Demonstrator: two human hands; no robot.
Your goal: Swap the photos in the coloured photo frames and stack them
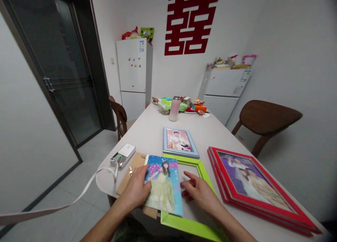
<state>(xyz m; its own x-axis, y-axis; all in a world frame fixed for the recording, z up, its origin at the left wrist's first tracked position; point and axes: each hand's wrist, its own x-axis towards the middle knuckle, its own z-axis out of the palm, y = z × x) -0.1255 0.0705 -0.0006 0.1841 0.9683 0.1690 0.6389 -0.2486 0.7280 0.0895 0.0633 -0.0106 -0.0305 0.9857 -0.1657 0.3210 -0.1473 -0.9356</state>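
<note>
My left hand [137, 186] grips the left edge of a photo print [165, 185], with the thumb lying on its face. The print shows a figure in a pale green dress against blue. Under that hand is a brown backing board [139, 158] with small metal clips, partly covered by the print. A lime-green picture frame [204, 171] lies on the table, its left part hidden by the print. My right hand [196, 191] hovers over the frame's opening beside the print's right edge, holding nothing, its index finger stretched and the other fingers bent.
A light-blue framed photo [180, 142] lies just behind the green frame. Red framed photos [252, 182] are stacked at the right. A power bank [123, 156] with a white strap [86, 187] sits at the left edge. Farther back stand a pink bottle [174, 110] and assorted packets [198, 108].
</note>
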